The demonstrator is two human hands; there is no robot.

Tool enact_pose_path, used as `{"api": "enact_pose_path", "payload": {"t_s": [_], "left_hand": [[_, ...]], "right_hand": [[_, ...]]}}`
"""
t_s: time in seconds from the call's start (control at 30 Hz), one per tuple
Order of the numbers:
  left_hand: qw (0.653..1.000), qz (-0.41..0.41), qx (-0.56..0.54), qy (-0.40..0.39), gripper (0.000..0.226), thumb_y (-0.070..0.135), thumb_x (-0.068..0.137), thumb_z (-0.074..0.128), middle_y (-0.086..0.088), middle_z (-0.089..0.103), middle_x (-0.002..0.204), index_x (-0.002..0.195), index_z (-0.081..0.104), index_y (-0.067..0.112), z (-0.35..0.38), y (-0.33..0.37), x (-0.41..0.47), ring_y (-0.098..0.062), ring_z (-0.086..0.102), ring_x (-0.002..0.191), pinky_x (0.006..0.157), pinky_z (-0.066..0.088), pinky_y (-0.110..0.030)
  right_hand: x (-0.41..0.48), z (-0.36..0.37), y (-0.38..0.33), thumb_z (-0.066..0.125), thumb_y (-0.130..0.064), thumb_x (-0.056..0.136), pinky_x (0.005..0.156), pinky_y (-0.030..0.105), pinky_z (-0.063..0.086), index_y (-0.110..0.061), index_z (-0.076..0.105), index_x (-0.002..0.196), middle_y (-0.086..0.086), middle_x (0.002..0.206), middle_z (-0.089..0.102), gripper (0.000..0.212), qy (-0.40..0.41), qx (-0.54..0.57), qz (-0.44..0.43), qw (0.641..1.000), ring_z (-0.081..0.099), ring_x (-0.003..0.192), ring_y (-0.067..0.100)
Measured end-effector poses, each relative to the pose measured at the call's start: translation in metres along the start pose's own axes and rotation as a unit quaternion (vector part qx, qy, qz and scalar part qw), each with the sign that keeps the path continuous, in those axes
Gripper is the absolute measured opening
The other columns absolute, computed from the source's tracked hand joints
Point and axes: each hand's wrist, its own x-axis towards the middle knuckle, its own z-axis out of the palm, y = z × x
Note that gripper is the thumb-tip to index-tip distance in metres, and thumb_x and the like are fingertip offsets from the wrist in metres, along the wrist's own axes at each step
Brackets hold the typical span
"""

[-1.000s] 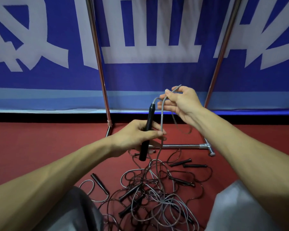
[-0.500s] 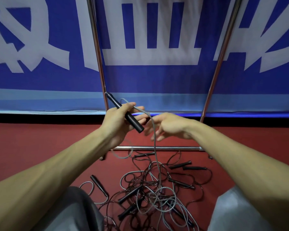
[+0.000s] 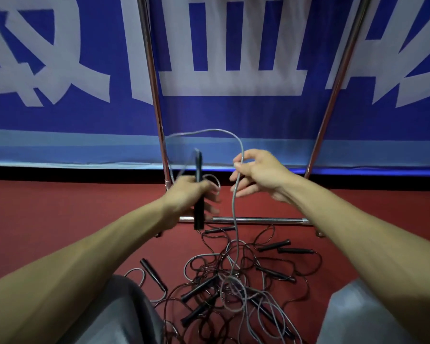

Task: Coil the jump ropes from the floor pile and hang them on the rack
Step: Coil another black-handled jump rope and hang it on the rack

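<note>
My left hand (image 3: pixel 190 194) grips a black jump rope handle (image 3: pixel 198 192), held nearly upright, together with small loops of its grey cord. The grey cord (image 3: pixel 233 214) arcs up from the handle, passes through my right hand (image 3: pixel 256 175), which pinches it between thumb and fingers, and hangs down into the pile of jump ropes (image 3: pixel 236 284) on the red floor. That pile is a tangle of grey and dark cords with several black handles. The metal rack (image 3: pixel 157 100) stands just beyond my hands; only its two uprights and low crossbar (image 3: pixel 263 220) show.
A blue and white banner (image 3: pixel 85 115) covers the wall behind the rack. One black handle (image 3: pixel 153 274) with a grey loop lies apart at the left of the pile. My grey-clothed knees (image 3: pixel 124 311) frame the pile at the bottom of the view.
My left hand turned the handle from slanted to nearly upright and dropped lower. My right hand moved right and up, now pinching the cord and drawing a tall loop.
</note>
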Motion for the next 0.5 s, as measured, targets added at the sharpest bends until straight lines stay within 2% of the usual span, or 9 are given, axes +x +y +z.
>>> {"api": "enact_pose_path", "payload": {"t_s": [0.07, 0.13, 0.2, 0.3, 0.43, 0.5], "left_hand": [[0.997, -0.01, 0.059, -0.053, 0.015, 0.011, 0.094, 0.057, -0.014, 0.072, 0.104, 0.104, 0.066, 0.008, 0.007, -0.006, -0.001, -0.027, 0.07, 0.081, 0.073, 0.059, -0.045], [0.99, 0.004, 0.096, -0.106, 0.017, 0.013, 0.092, 0.061, -0.007, 0.073, 0.106, 0.106, 0.07, 0.014, 0.014, -0.007, -0.001, -0.02, 0.069, 0.088, 0.085, 0.055, -0.046], [0.982, 0.016, 0.115, -0.147, 0.01, 0.016, 0.093, 0.061, -0.005, 0.073, 0.102, 0.097, 0.07, 0.018, 0.021, -0.006, -0.004, -0.013, 0.068, 0.086, 0.08, 0.057, -0.038], [0.977, 0.032, 0.101, -0.184, 0.009, 0.016, 0.096, 0.058, -0.006, 0.069, 0.094, 0.088, 0.062, 0.016, 0.03, -0.001, -0.008, -0.015, 0.067, 0.086, 0.073, 0.057, -0.03], [0.976, 0.059, 0.085, -0.193, 0.012, 0.016, 0.096, 0.058, -0.007, 0.072, 0.107, 0.105, 0.066, 0.015, 0.039, 0.003, -0.011, -0.015, 0.068, 0.097, 0.077, 0.056, -0.025], [0.979, 0.038, 0.038, -0.195, 0.017, 0.015, 0.096, 0.058, -0.009, 0.071, 0.113, 0.111, 0.066, 0.017, 0.041, 0.004, -0.011, -0.023, 0.068, 0.104, 0.083, 0.057, -0.031]], "right_hand": [[-0.002, -0.004, -0.009, 0.046, -0.008, 0.101, 0.046, 0.031, 0.057, -0.008, 0.048, 0.103, 0.013, 0.075, 0.061, 0.002, 0.029, 0.045, -0.027, 0.998, 0.066, 0.047, 0.018], [-0.002, -0.01, -0.013, 0.046, -0.008, 0.101, 0.047, 0.032, 0.057, -0.009, 0.048, 0.097, 0.013, 0.077, 0.06, 0.005, 0.059, 0.09, -0.045, 0.993, 0.065, 0.046, 0.018], [0.0, -0.016, -0.013, 0.045, -0.007, 0.101, 0.046, 0.03, 0.057, -0.009, 0.048, 0.091, 0.012, 0.078, 0.06, 0.011, 0.094, 0.132, -0.054, 0.985, 0.065, 0.047, 0.017], [0.004, -0.025, -0.012, 0.044, -0.006, 0.101, 0.045, 0.027, 0.055, -0.008, 0.045, 0.086, 0.014, 0.081, 0.059, 0.015, 0.129, 0.221, -0.048, 0.965, 0.067, 0.047, 0.017], [0.007, -0.036, -0.013, 0.044, -0.003, 0.101, 0.047, 0.028, 0.057, -0.007, 0.042, 0.083, 0.016, 0.082, 0.057, 0.018, 0.159, 0.314, -0.042, 0.935, 0.067, 0.047, 0.018], [0.008, -0.039, -0.012, 0.045, -0.002, 0.1, 0.047, 0.03, 0.057, -0.006, 0.043, 0.084, 0.017, 0.081, 0.056, 0.017, 0.172, 0.326, -0.04, 0.929, 0.067, 0.047, 0.02]]}}
